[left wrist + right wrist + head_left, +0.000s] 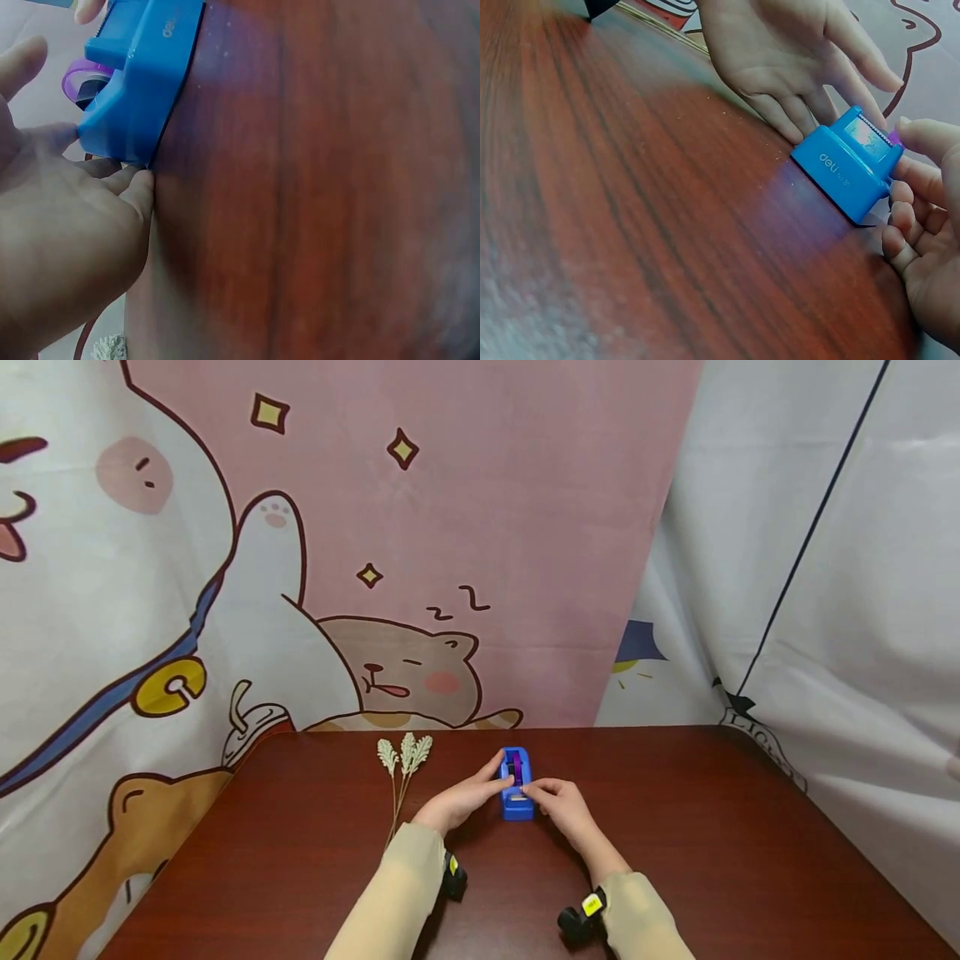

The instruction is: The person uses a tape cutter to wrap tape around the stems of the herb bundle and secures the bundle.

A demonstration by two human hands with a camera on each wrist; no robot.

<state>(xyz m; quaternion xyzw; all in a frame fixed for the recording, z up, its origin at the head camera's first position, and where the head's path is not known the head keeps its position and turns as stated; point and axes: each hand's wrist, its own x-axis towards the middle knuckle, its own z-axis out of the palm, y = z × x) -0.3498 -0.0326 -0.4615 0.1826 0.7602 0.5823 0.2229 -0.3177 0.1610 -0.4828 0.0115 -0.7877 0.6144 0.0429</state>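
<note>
A blue tape dispenser (518, 810) with a purple-cored tape roll (516, 763) stands on the table, its toothed cutter towards me. My left hand (461, 800) is at its left side. In the left wrist view the fingers (120, 176) touch the dispenser's side, fairly straight, with the thumb stretched out apart from the roll. My right hand (564, 808) is at the right rim, between roll and cutter. Its thumb and forefinger pinch at the tape there, the other fingers curled; the strip itself is hard to make out in the right wrist view (930, 202).
Left of the dispenser lie pale dried-flower stems (405, 760) on the dark red wooden table (300, 860). A cartoon-printed cloth (525, 527) hangs behind the table's far edge. Black wrist cameras (579, 924) sit below both wrists.
</note>
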